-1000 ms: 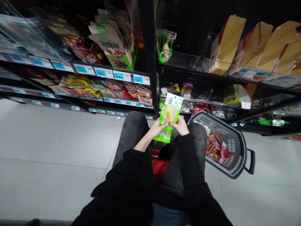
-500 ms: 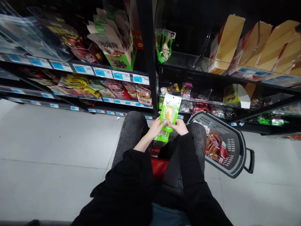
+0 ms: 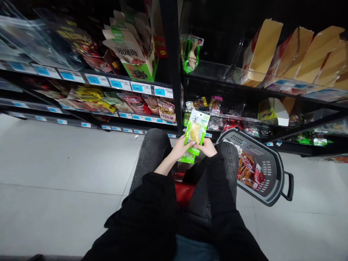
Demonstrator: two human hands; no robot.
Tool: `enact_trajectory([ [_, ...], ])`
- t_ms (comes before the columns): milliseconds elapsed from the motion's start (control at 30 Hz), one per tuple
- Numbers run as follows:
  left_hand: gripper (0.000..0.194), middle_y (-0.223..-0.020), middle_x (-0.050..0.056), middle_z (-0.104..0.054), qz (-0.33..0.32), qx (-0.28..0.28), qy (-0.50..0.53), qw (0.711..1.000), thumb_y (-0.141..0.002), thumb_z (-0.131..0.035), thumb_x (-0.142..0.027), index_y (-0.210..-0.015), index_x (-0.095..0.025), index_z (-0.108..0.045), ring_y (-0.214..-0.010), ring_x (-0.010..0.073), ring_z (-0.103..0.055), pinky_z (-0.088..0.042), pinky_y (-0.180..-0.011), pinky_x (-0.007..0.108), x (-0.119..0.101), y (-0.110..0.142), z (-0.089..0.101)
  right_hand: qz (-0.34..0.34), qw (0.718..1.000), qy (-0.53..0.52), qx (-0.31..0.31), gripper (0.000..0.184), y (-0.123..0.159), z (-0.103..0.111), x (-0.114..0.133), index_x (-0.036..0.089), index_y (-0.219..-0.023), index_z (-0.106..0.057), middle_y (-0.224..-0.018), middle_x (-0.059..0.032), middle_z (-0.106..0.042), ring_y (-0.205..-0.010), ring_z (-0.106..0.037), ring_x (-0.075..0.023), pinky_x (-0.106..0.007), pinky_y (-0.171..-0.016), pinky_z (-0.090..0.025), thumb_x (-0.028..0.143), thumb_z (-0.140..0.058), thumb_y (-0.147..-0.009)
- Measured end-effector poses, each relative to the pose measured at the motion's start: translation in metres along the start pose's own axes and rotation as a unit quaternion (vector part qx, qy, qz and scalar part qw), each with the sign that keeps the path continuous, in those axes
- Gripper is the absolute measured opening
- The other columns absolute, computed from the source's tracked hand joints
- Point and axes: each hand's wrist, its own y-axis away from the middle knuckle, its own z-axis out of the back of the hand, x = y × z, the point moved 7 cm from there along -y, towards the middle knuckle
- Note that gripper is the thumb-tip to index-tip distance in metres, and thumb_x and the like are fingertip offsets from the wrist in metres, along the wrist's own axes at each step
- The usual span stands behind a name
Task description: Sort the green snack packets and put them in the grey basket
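Left hand [image 3: 179, 148], right hand [image 3: 208, 147] angled inward.
Fingers clamp the green packet [image 3: 197, 129], which extends beyond them toward one o'clock.

Green-and-white packet [image 3: 197, 131], grey basket [image 3: 272, 159].

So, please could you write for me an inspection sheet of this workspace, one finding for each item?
Surface: pale tiled floor, with a small white scrap.
Things in hand: green-and-white packet; part of another green packet shows below it.
Clutter: grey basket beside the right leg, holding red and brown packets.
Hands: left hand and right hand both hold the green-and-white packet near its lower end, fingers closed.
Cables: nothing seen.
Surroundings: dark shelves with bagged goods, open cartons and price labels.
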Motion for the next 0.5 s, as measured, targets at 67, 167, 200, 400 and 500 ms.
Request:
enact_trajectory([
  [67, 0.032, -0.115, 0.009, -0.059, 0.008, -0.014, 0.01, 1.0, -0.076, -0.056, -0.036, -0.099, -0.016, -0.064, -0.106, 0.0244, -0.054, -0.04, -0.094, 0.036, 0.0013, -0.0011, 0.0028, 0.019, 0.999, -0.017, 0.02, 0.033, 0.0001, -0.0046, 0.0029, 0.016, -0.078, -0.068, -0.072, -0.0013, -0.067, -0.07, -0.06, -0.0185, -0.032, -0.071, -0.047, 0.046, -0.066, -0.063],
  [167, 0.028, -0.112, 0.009, -0.06, 0.016, -0.036, 0.022, 0.999, -0.075, -0.057, -0.035, -0.093, -0.015, -0.065, -0.105, 0.0242, -0.055, -0.04, -0.093, 0.036, 0.0034, -0.0017, 0.0065, 0.029, 0.999, -0.018, 0.019, 0.036, -0.0003, -0.0066, 0.0043, 0.017, -0.083, -0.067, -0.075, -0.0008, -0.067, -0.07, -0.059, -0.0174, -0.032, -0.071, -0.047, 0.048, -0.065, -0.064],
  [200, 0.027, -0.112, 0.01, -0.06, 0.017, -0.041, 0.025, 0.999, -0.075, -0.057, -0.034, -0.092, -0.015, -0.066, -0.104, 0.0243, -0.055, -0.04, -0.093, 0.036, 0.0039, -0.0015, 0.0072, 0.024, 1.0, -0.009, 0.013, 0.036, -0.0005, -0.0062, 0.0034, 0.017, -0.082, -0.067, -0.073, -0.0003, -0.066, -0.068, -0.058, -0.0171, -0.031, -0.07, -0.047, 0.048, -0.066, -0.063],
  [400, 0.029, -0.109, 0.011, -0.061, 0.014, -0.045, 0.019, 0.999, -0.076, -0.056, -0.036, -0.093, -0.014, -0.065, -0.101, 0.0239, -0.057, -0.042, -0.09, 0.035, 0.0025, -0.0003, 0.0075, 0.002, 1.0, 0.019, -0.003, 0.032, 0.0003, -0.0015, 0.0003, 0.016, -0.071, -0.068, -0.057, 0.0009, -0.06, -0.059, -0.053, -0.0155, -0.027, -0.059, -0.044, 0.047, -0.067, -0.062],
  [500, 0.032, -0.103, 0.009, -0.062, 0.024, -0.048, 0.007, 0.999, -0.075, -0.058, -0.037, -0.095, -0.015, -0.065, -0.097, 0.0236, -0.058, -0.043, -0.088, 0.035, 0.0028, -0.0003, 0.0081, 0.006, 0.999, 0.039, -0.005, 0.032, 0.001, -0.0001, 0.0019, 0.015, -0.069, -0.068, -0.055, 0.0012, -0.058, -0.055, -0.051, -0.0139, -0.025, -0.055, -0.041, 0.047, -0.065, -0.064],
])
